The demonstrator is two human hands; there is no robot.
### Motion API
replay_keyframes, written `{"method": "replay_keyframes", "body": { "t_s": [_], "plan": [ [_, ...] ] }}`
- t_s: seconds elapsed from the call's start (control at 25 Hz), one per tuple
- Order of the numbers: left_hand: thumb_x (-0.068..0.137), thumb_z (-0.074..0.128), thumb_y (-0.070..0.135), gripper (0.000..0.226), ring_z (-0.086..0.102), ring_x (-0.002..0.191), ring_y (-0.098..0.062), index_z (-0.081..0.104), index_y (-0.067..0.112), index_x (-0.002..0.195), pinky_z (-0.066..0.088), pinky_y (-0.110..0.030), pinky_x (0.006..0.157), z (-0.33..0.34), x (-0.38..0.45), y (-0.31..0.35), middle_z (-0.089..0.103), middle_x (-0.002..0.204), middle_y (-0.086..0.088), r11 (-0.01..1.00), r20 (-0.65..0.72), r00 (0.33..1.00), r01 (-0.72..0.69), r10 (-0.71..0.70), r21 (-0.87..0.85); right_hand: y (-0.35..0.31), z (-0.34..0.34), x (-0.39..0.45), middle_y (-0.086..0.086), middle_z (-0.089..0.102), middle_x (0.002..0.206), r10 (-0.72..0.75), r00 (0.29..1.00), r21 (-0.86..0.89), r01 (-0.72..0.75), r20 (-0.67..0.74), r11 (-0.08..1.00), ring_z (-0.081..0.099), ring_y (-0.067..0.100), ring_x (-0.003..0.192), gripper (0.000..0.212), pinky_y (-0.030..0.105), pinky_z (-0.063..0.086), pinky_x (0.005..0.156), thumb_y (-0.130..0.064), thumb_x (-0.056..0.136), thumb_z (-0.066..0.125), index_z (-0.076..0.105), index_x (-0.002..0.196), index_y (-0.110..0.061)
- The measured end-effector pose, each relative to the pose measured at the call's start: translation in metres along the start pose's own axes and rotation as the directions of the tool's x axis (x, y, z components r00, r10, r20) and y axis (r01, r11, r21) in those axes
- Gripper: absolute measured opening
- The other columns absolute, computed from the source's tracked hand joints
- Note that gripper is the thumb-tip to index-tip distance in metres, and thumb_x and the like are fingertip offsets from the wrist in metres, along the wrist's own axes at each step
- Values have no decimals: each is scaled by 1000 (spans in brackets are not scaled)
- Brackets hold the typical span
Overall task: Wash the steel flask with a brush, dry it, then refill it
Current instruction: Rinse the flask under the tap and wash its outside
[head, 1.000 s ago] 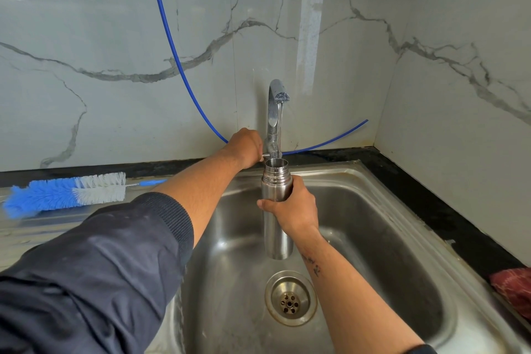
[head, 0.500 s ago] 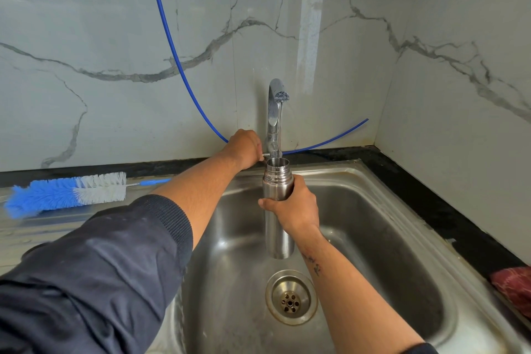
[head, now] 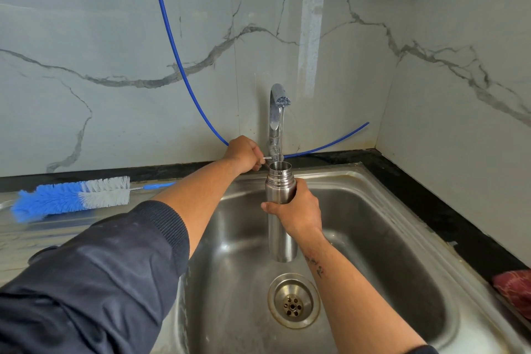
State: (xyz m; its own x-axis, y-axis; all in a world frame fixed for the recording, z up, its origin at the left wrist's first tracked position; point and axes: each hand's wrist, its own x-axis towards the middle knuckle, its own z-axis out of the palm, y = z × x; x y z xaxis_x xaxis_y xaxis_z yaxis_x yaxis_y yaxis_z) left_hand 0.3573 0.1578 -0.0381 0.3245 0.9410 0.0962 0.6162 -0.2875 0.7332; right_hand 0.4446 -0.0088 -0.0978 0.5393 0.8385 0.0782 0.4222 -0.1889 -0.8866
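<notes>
My right hand [head: 297,211] grips the steel flask [head: 279,190] upright over the sink basin [head: 373,238], its open mouth right under the chrome tap [head: 276,112]. A thin stream of water falls from the spout into the flask. My left hand [head: 244,152] holds the tap's small lever at the base of the tap. The blue and white bottle brush [head: 71,197] lies on the drainboard at the left, apart from both hands.
The sink drain [head: 293,303] sits below the flask. A blue hose [head: 172,46] runs down the marble wall behind the tap. A red cloth [head: 514,289] lies at the right edge on the black counter.
Water now runs from the spout into the flask; the hands and flask have hardly moved.
</notes>
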Motion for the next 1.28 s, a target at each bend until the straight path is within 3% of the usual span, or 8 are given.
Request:
{"method": "replay_keyframes", "body": {
  "t_s": [0.24, 0.44, 0.52, 0.64, 0.76, 0.96, 1.16, 1.28],
  "plan": [
    [90, 74, 2, 3, 70, 70, -11, 75, 3, 88, 50, -15, 61, -7, 3, 18, 73, 81, -4, 998, -38, 998, -55, 56, 17, -1, -1, 0, -13, 65, 107, -1, 1000, -3, 1, 11, 1000, 62, 11, 96, 62, 30, 50, 84, -31, 71, 93, 53, 119, -28],
    [90, 75, 4, 7, 73, 84, -17, 74, 1, 96, 60, -29, 87, -6, 6, 38, 74, 92, -8, 992, -41, 994, -97, 101, 76, 1, 0, 0, -13, 68, 105, 3, 1000, -16, -3, 5, 1000, 66, 12, 96, 60, 35, 56, 86, -32, 70, 93, 55, 116, -29],
    [92, 73, 3, 1, 71, 79, -16, 73, 3, 91, 60, -26, 81, -5, 8, 44, 73, 90, -9, 989, -36, 992, -114, 118, 97, 1, 0, 0, -13, 68, 105, 8, 1000, -13, -8, 2, 1000, 66, 12, 96, 59, 36, 56, 87, -33, 70, 93, 56, 116, -29],
    [94, 70, 3, 16, 72, 76, -14, 68, 9, 79, 57, -17, 65, -3, 11, 52, 72, 86, -7, 990, -27, 991, -130, 132, 58, 2, 0, 1, -13, 69, 104, 11, 1000, -11, -11, 1, 1000, 67, 12, 95, 59, 37, 57, 87, -33, 70, 92, 56, 116, -28],
    [90, 74, 2, 4, 66, 65, -2, 73, 4, 87, 50, -8, 53, 1, 12, 56, 70, 75, 1, 984, -10, 988, -153, 154, 88, 2, 0, 2, -12, 69, 106, 9, 1000, -8, -9, 3, 1000, 67, 13, 95, 59, 35, 56, 85, -33, 71, 92, 56, 117, -27],
    [88, 80, 15, 12, 69, 69, -7, 78, 6, 95, 52, -17, 72, 3, -1, 56, 75, 86, -2, 988, -36, 990, -134, 137, 78, 1, 0, 2, -12, 69, 106, 3, 1000, -13, -3, 1, 1000, 67, 13, 96, 61, 38, 57, 88, -34, 70, 92, 56, 118, -28],
    [95, 68, 16, 16, 72, 74, -21, 73, 12, 81, 57, -30, 68, -9, -67, 40, 72, 76, -2, 989, -216, 965, -148, 151, 30, -8, -10, -8, -7, 68, 106, 36, 999, -48, -37, -21, 998, 66, 18, 95, 61, 40, 57, 88, -35, 68, 92, 53, 115, -26],
    [91, 68, 17, 13, 65, 63, -4, 73, 18, 79, 52, -21, 67, -24, -145, 21, 68, 65, 9, 954, -293, 911, -299, 291, 19, -22, -13, -33, -2, 68, 107, 49, 999, -72, -50, -9, 996, 66, 21, 95, 63, 41, 57, 87, -34, 68, 91, 51, 115, -24]
  ]
}}
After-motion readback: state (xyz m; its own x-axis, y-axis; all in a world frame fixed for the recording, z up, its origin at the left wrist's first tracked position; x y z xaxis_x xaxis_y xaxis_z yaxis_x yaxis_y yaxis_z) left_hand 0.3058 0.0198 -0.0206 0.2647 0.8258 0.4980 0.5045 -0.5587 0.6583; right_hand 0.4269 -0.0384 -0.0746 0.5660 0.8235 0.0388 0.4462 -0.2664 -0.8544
